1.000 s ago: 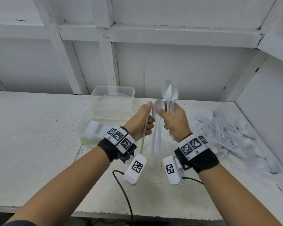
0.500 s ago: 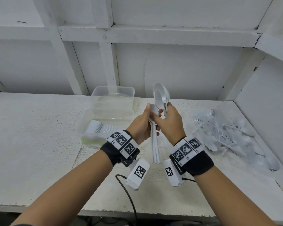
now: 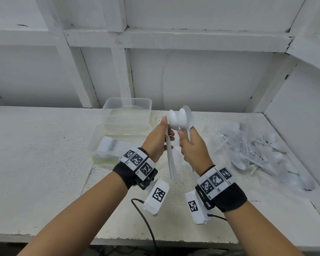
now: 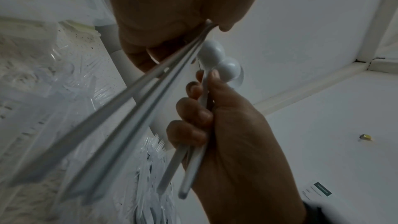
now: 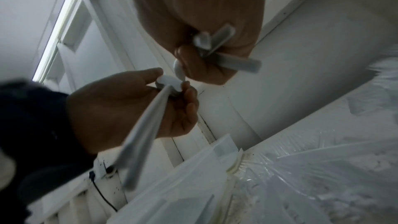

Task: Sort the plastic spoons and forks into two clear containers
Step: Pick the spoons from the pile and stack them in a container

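Both hands are raised above the table (image 3: 44, 163), each holding white plastic spoons upright. My left hand (image 3: 167, 128) pinches a nested stack of spoons (image 3: 171, 163) near the bowls, its handles hanging down. The same spoon stack (image 4: 129, 108) runs across the left wrist view. My right hand (image 3: 186, 133) grips two or three more spoons (image 3: 186, 119) by their handles, bowls up and right beside the left stack's bowl. A clear container of stacked forks (image 3: 107, 146) sits left of the hands. A second clear container (image 3: 127, 111) stands behind it.
A heap of loose spoons and forks on clear plastic wrap (image 3: 257, 148) fills the right corner against the side wall (image 3: 303, 126). A black cable (image 3: 146, 218) trails off the front edge. White panelled wall runs behind the table.
The hands closed together half a second ago and have now drawn slightly apart. The left hand's bundle has grown from a single handle to a stack.
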`<control>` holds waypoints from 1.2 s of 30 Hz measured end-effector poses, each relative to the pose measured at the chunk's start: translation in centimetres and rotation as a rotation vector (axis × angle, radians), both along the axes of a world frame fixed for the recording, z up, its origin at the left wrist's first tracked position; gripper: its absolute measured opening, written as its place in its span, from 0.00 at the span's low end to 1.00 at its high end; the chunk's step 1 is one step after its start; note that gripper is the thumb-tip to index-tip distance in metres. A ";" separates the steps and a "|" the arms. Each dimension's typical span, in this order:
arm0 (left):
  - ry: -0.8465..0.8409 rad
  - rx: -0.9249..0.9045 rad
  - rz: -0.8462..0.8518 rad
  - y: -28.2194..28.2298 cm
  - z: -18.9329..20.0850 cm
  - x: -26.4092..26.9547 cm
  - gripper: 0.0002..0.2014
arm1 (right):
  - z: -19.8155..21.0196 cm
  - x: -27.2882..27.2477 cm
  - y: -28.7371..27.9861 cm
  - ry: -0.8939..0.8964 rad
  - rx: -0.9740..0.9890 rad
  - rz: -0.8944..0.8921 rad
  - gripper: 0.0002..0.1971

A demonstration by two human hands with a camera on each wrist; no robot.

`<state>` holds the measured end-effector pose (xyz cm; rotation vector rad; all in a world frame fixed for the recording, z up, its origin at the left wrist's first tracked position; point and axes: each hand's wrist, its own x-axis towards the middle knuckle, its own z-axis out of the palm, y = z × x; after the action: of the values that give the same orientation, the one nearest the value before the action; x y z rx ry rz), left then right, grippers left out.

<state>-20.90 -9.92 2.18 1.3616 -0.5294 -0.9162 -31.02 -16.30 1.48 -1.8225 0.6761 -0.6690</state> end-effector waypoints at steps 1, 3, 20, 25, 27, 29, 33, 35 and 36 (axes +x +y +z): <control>-0.006 0.002 0.000 -0.1 -0.1 -0.1 0.27 | 0.0 0.0 0.3 0.011 -0.060 0.004 0.05; 0.020 0.000 0.003 -0.2 -0.1 -0.2 0.29 | -0.2 0.1 0.8 0.021 -0.157 -0.002 0.10; 0.023 0.029 0.104 0.3 -0.5 0.6 0.20 | 0.2 -0.4 0.1 0.097 -0.261 0.029 0.12; -0.021 0.037 0.066 0.1 -0.9 0.3 0.27 | -0.3 0.4 0.3 0.143 -0.295 0.055 0.11; -0.021 0.033 0.074 -0.1 -1.0 0.3 0.29 | -0.7 0.7 0.3 0.171 -0.299 0.026 0.10; -0.014 0.026 0.090 -0.1 -1.0 0.5 0.26 | -0.8 0.8 0.2 0.169 -0.295 0.001 0.10; -0.018 0.006 0.054 0.2 -0.7 0.2 0.25 | -0.8 0.7 0.3 0.151 -0.373 0.017 0.09; -0.007 -0.006 0.048 0.3 -0.5 0.0 0.24 | -0.9 0.9 0.4 0.160 -0.397 0.022 0.12; -0.018 -0.003 0.047 0.3 -0.5 -0.2 0.24 | -1.0 1.0 0.5 0.163 -0.402 0.022 0.12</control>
<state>-21.06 -9.63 1.72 1.3748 -0.5105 -0.8657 -29.99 -15.83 0.49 -2.2718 0.6604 -0.6823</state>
